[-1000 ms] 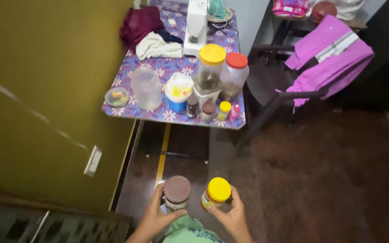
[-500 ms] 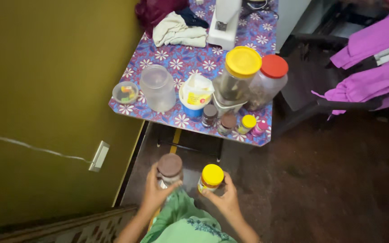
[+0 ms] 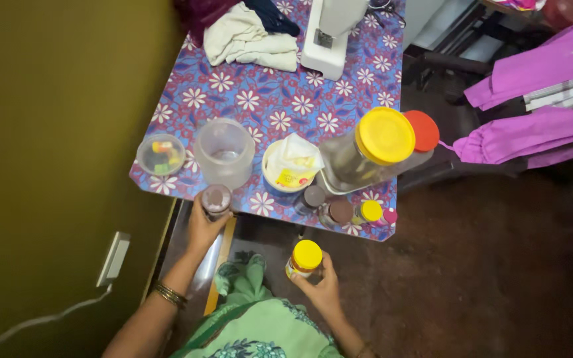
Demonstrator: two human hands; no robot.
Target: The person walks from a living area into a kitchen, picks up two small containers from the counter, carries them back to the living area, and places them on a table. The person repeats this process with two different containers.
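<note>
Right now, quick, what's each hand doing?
Left hand: closed around a small brown-lidded clear jar at the table's front edge.
Right hand: closed around a small yellow-lidded jar, off the table.

Green floral-print garment (image 3: 260,331), thin metal bangles (image 3: 169,294) on the left wrist.

A single head-worn camera looks steeply down from above, close over the person's own hands in the lower middle of the frame, with the flowered table (image 3: 270,99) filling the upper middle and floor at right.
</note>
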